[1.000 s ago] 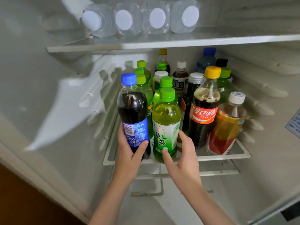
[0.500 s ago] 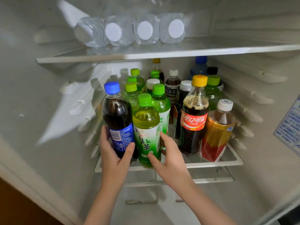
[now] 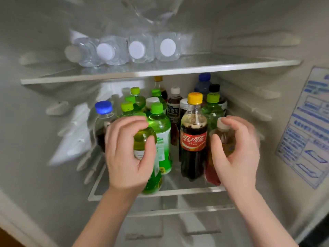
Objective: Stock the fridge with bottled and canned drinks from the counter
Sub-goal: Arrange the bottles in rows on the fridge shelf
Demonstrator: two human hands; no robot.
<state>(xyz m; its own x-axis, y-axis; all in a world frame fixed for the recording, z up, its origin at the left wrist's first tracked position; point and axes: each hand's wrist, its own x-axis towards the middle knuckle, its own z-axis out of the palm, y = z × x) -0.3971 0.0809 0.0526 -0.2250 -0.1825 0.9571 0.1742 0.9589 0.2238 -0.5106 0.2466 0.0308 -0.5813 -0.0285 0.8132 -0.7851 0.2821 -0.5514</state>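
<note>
Fridge lower shelf [image 3: 178,192] packed. Fingers [image 3: 128,124] clamped: left hand [image 3: 126,157] on green tea bottle [image 3: 154,180], right hand [image 3: 236,157] on amber bottle [image 3: 224,139]. Likely near done; desk unseen.

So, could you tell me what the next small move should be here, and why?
Probably ease the green tea bottle a little deeper with the left hand that grips it: its base stands right at the front rim of the lower shelf, while the right hand holds the amber bottle.

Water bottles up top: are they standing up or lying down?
Lying down. The water bottles lie side by side on the upper shelf, round white caps pointing out toward us.
</note>
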